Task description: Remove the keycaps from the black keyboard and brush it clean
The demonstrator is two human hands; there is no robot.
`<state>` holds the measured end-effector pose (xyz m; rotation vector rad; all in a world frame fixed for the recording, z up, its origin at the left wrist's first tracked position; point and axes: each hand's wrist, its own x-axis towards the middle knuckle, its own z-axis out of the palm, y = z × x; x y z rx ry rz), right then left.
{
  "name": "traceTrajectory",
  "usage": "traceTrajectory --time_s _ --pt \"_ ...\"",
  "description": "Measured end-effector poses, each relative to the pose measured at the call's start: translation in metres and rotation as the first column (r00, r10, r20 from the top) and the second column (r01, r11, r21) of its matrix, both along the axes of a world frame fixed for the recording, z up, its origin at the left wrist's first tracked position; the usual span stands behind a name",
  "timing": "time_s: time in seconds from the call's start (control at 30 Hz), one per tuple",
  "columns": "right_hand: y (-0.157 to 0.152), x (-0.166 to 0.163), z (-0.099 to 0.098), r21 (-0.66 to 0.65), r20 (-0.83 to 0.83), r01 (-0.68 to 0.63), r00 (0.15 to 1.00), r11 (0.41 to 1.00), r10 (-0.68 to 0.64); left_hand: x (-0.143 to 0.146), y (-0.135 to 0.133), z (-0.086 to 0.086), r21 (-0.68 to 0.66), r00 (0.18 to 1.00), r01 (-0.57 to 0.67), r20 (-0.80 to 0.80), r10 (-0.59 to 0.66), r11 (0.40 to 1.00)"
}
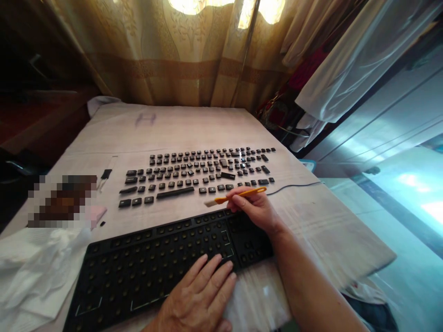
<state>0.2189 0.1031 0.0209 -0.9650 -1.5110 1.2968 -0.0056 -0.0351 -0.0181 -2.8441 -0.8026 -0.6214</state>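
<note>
A black keyboard [145, 258] with its keycaps off lies at a slant on the cloth-covered table. My left hand [204, 290] rests with fingers stretched out on the keyboard's near edge, right of its middle. Over the far right part of the keyboard, my right hand [251, 205] pinches a small brush [238, 195] with an orange handle. Its pale bristles point left, just above the cloth beyond the keyboard. Rows of loose black keycaps [162, 186] lie past the keyboard, with the long space bar [175, 192] in the nearest row.
White crumpled tissue [44, 267] lies left of the keyboard. A small black-handled tool with a wire loop [106, 174] sits left of the keycaps. The keyboard cable [294, 185] runs right across the table [194, 127]. Curtains [180, 55] hang behind.
</note>
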Motion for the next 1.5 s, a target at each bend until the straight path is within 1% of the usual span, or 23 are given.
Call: traceTrajectory --time_s 0.1,0.2,0.33,0.43,0.5,0.57,0.63,0.7,0.83,0.93,1.0,1.07,1.13,1.2,1.27,1.37,1.5 --pt "0.0 0.003 0.003 0.012 0.022 0.026 0.999 1.0 -0.026 0.003 -0.001 -0.003 -0.037 0.999 -0.017 0.041 0.018 0.999" --pt "0.001 0.005 0.004 0.018 0.096 -0.017 0.995 1.0 0.015 0.005 -0.001 -0.004 -0.048 0.997 -0.023 0.073 0.027 0.999" --pt "-0.001 0.0 0.002 0.055 0.18 -0.069 0.982 0.996 0.058 0.005 -0.001 -0.003 -0.042 0.998 -0.019 0.066 0.022 0.999" --pt "-0.002 -0.004 0.0 0.023 0.132 -0.086 0.988 0.996 0.082 0.005 -0.001 -0.003 -0.051 0.998 -0.02 0.066 0.024 0.998" --pt "-0.003 -0.005 0.0 0.005 0.061 -0.069 0.996 0.998 0.069 0.004 -0.001 -0.002 -0.068 0.997 -0.028 0.069 0.032 0.997" --pt "-0.002 -0.003 0.001 0.002 0.014 -0.039 0.999 0.999 0.039 0.004 -0.002 0.0 -0.098 0.999 -0.024 0.033 0.027 0.995" --pt "-0.002 -0.002 0.002 0.0 0.018 -0.034 0.999 0.999 0.034 0.004 -0.002 0.002 -0.097 0.999 -0.009 0.031 0.012 0.995" --pt "-0.001 -0.001 0.003 -0.015 0.051 -0.065 0.997 0.998 0.066 0.004 -0.002 0.002 -0.091 0.999 -0.012 0.049 0.017 0.996" --pt "-0.003 -0.006 0.002 -0.051 0.063 -0.13 0.989 0.99 0.133 0.006 -0.002 -0.008 -0.07 0.994 -0.026 0.102 0.033 0.997" --pt "-0.004 -0.011 0.0 -0.063 0.029 -0.142 0.989 0.988 0.144 0.007 -0.003 -0.018 -0.064 0.995 -0.012 0.102 0.019 0.998" --pt "-0.005 -0.012 0.0 -0.062 0.001 -0.137 0.991 0.989 0.138 0.007 -0.004 -0.018 -0.082 0.996 -0.011 0.091 0.018 0.997" --pt "-0.005 -0.011 0.0 -0.053 -0.027 -0.117 0.993 0.992 0.116 0.005 -0.004 -0.014 -0.091 0.996 -0.006 0.09 0.014 0.996" --pt "-0.004 -0.008 0.0 -0.048 -0.034 -0.091 0.995 0.995 0.09 0.004 -0.003 -0.005 -0.111 0.998 -0.001 0.066 0.008 0.994" --pt "-0.003 -0.006 0.0 -0.05 -0.005 -0.092 0.996 0.995 0.092 0.003 -0.002 0.004 -0.141 1.0 -0.005 0.021 0.008 0.99" --pt "-0.003 -0.005 0.0 -0.047 0.04 -0.12 0.992 0.992 0.122 0.002 -0.002 0.01 -0.151 1.0 -0.005 0.01 0.007 0.988" --pt "-0.004 -0.009 -0.001 -0.025 0.06 -0.16 0.985 0.987 0.161 0.003 -0.001 0.013 -0.145 1.0 -0.003 0.024 0.007 0.989" --pt "-0.006 -0.013 -0.001 -0.028 0.004 -0.17 0.985 0.985 0.17 0.003 -0.001 0.014 -0.158 1.0 -0.015 0.007 0.016 0.987"
